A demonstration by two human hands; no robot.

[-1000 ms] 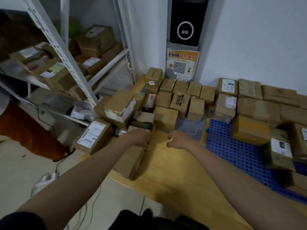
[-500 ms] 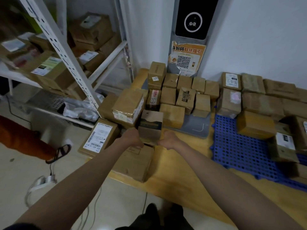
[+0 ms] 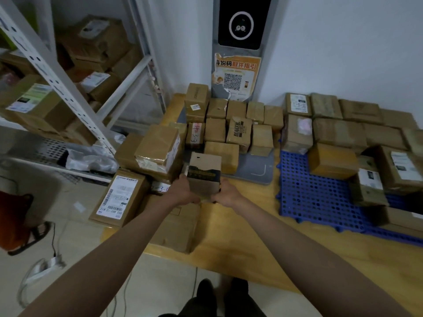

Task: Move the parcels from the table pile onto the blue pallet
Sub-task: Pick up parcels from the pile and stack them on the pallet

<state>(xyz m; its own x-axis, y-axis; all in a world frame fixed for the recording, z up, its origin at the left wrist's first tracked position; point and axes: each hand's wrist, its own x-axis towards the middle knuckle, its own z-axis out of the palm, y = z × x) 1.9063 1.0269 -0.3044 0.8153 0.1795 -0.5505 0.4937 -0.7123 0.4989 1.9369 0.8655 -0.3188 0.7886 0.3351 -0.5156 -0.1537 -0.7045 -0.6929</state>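
A small brown parcel (image 3: 204, 172) with a dark printed band stands between my hands at the front of the table pile. My left hand (image 3: 183, 192) grips its left side and my right hand (image 3: 225, 195) grips its right side. The pile of brown parcels (image 3: 231, 124) fills the table's far left, some on a grey mat (image 3: 258, 171). The blue pallet (image 3: 313, 191) lies to the right on the wooden table (image 3: 247, 243), with several parcels (image 3: 333, 161) along its back and right side.
A white metal rack (image 3: 68, 88) with more boxes stands at the left. A labelled box (image 3: 119, 197) overhangs the table's left edge, and a flat box (image 3: 176, 227) lies at its front left. A power strip with cables (image 3: 45, 266) lies on the floor.
Both hands have closed in on the small banded parcel and now grip it from either side. The view has moved closer to the pile.
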